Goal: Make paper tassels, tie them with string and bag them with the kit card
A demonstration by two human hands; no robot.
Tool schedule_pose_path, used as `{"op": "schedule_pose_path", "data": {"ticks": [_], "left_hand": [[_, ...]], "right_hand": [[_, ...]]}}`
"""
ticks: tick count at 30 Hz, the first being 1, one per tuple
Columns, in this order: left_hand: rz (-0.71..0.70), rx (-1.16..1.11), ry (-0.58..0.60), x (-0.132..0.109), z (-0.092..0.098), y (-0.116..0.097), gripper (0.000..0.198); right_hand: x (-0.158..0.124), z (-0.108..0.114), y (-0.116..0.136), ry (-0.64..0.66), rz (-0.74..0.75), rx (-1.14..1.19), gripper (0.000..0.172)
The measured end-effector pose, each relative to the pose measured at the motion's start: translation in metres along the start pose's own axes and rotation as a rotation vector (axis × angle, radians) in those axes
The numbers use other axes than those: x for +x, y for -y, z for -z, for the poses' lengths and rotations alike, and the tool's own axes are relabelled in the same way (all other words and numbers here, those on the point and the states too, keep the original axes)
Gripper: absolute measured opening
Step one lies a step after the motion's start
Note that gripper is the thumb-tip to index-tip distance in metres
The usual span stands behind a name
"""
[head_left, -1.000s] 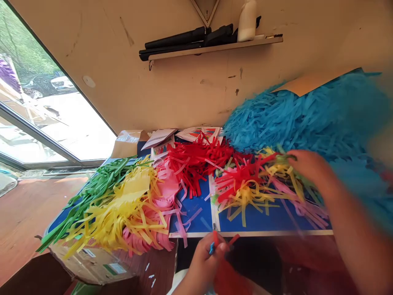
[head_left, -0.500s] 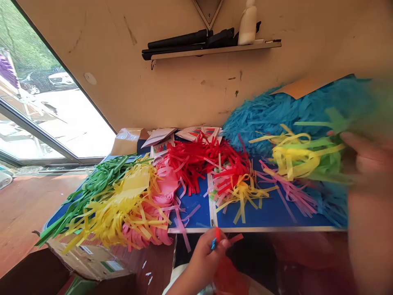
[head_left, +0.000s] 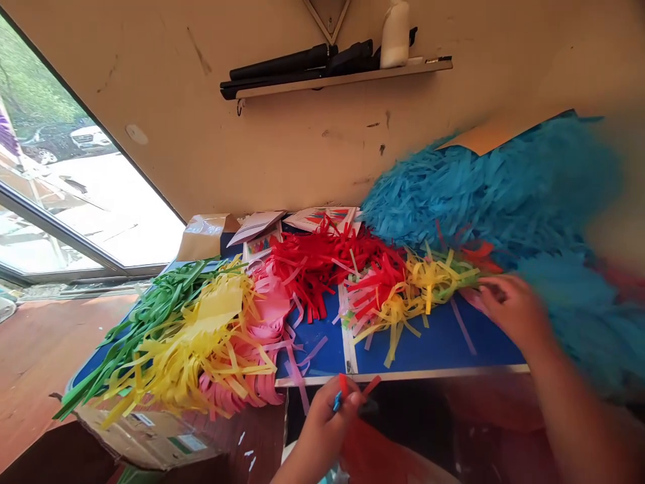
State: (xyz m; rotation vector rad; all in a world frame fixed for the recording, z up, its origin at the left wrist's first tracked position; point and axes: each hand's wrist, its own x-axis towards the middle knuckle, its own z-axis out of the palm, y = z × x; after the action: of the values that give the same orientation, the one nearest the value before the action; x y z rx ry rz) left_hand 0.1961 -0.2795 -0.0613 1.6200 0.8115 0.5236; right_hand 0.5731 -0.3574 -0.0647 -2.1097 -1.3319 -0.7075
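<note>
From the head view, near the edge of the board (head_left: 438,353), the left hand (head_left: 327,420) is closed on red strips (head_left: 370,388) and a small blue thing (head_left: 336,402). Further out, the right hand (head_left: 508,312) seems pinched, though blurred, on the end of a mixed bundle (head_left: 428,279), which is spread leftward from its fingertips (head_left: 484,290). If only few ends are gripped, strips could be torn or pulled loose, and the red pile (head_left: 322,259) beside could be dragged.
</note>
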Motion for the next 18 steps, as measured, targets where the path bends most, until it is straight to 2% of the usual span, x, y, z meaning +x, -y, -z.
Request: {"op": "schedule_pose_path", "data": {"ticks": [2, 4, 7, 10, 12, 13, 15, 18], "left_hand": [[-0.014, 0.01, 0.004, 0.001, -0.001, -0.001, 0.042], [-0.036, 0.023, 0.012, 0.001, -0.002, 0.0, 0.039], [-0.078, 0.034, 0.03, -0.003, -0.001, 0.002, 0.037], [-0.23, 0.029, 0.142, -0.011, 0.011, 0.004, 0.037], [-0.363, 0.033, 0.204, -0.019, 0.027, 0.002, 0.036], [-0.408, 0.042, 0.188, -0.023, 0.038, 0.001, 0.034], [-0.445, 0.071, 0.101, -0.034, 0.061, -0.004, 0.03], [-0.406, 0.178, -0.004, -0.055, 0.092, -0.013, 0.027]], "right_hand": [[-0.002, -0.005, 0.012, 0.151, 0.168, -0.019, 0.02], [0.001, -0.009, 0.022, 0.245, 0.273, -0.076, 0.025], [0.011, -0.012, 0.032, 0.318, 0.343, -0.176, 0.028], [0.02, -0.013, 0.034, 0.345, 0.368, -0.237, 0.027], [0.025, -0.008, 0.029, 0.321, 0.347, -0.254, 0.022], [0.028, -0.004, 0.024, 0.294, 0.324, -0.256, 0.019], [0.033, 0.007, 0.012, 0.223, 0.269, -0.248, 0.019], [0.044, 0.017, -0.004, 0.053, 0.105, -0.163, 0.026]]}}
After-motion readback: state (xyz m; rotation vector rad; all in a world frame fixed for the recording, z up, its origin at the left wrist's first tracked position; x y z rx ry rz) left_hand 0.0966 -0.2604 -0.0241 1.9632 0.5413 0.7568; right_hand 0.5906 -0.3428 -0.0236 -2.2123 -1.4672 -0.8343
